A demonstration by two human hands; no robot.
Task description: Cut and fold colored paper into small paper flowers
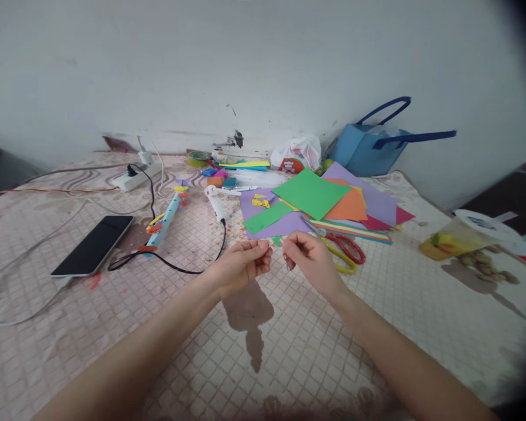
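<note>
Both my hands meet over the patterned bed cover, just in front of a pile of coloured paper. My left hand (241, 264) is closed in a pinch, and my right hand (309, 257) is pinched too. Between their fingertips shows a small green paper piece (276, 240); which fingers grip it is hard to see. Right beyond lie a purple sheet (269, 213) with a green strip (267, 217) and yellow scraps (260, 202). Scissors with red and yellow handles (344, 251) lie beside my right hand.
A green sheet (311, 193) tops the orange and purple papers. A glue gun (214, 202) with black cord, a blue tube (164, 221), a phone (94, 244) and a power strip (135, 177) lie left. A blue bag (363, 149) stands by the wall, a plastic container (456, 238) at right.
</note>
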